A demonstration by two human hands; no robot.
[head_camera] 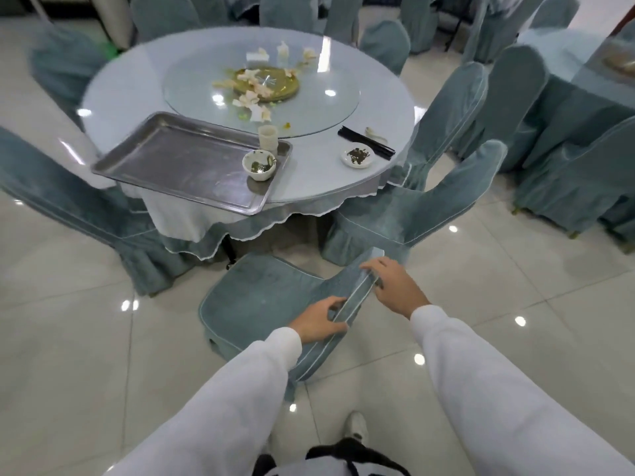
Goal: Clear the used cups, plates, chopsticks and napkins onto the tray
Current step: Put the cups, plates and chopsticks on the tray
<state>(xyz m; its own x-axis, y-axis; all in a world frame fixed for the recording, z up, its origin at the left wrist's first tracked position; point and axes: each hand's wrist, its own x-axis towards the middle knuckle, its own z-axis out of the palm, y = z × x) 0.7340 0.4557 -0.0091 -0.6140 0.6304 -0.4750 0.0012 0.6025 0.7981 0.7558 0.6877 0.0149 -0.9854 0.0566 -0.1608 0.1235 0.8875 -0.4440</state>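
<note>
Holding the back of a blue-green chair (261,297) with both hands: left hand (318,321) curled round the top edge with the thumb on the near side, right hand (395,288) gripping the same edge farther along, fingers bent over it. Standing between the person and the round table (378,108), so blocking the way in. More covered chairs (429,207) pushed close on the right and another (68,214) on the left. On the table's near edge, a long metal tray (178,166), partly hanging past the rim. In the tray's right end, a white bowl (259,164) with green scraps, and just behind it a stack of small cups (268,136). Still on the table, right of the tray: a small white plate (358,155) with dark leaves, black chopsticks (366,142) lying just behind it, and a white spoon (375,132) nearby. In the middle, a glass turning disc (326,108) with a gold plate (271,84) and crumpled napkins (252,97) scattered on it, some past its far edge. Below, shiny pale floor tiles (86,355) with bright light spots. Off to the right, another table (584,63) with the same blue-green covers. White sleeves (481,379) and one white shoe (355,426) at the bottom.
</note>
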